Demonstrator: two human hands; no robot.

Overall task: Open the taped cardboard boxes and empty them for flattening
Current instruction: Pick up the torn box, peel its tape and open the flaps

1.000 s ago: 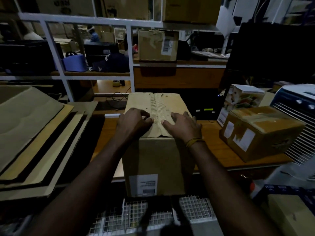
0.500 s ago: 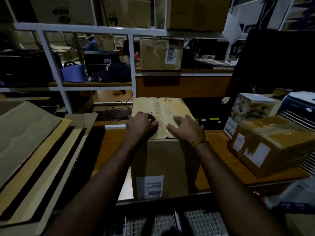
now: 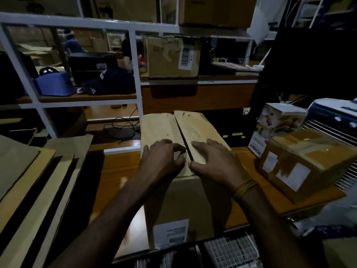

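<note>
Head view shows one tall, matte cardboard box [image 3: 185, 206] upright on the wooden desk [image 3: 119, 171], its two top flaps parted along a dark seam edged with torn, ribbed corrugation. Two hands rest on the near end of the flaps — the left hand [image 3: 164, 159] with fingers curled at the seam, the right hand [image 3: 214, 161] flatter, fingers spread — while a second, taped box [image 3: 307, 163] sits tilted to the right
</note>
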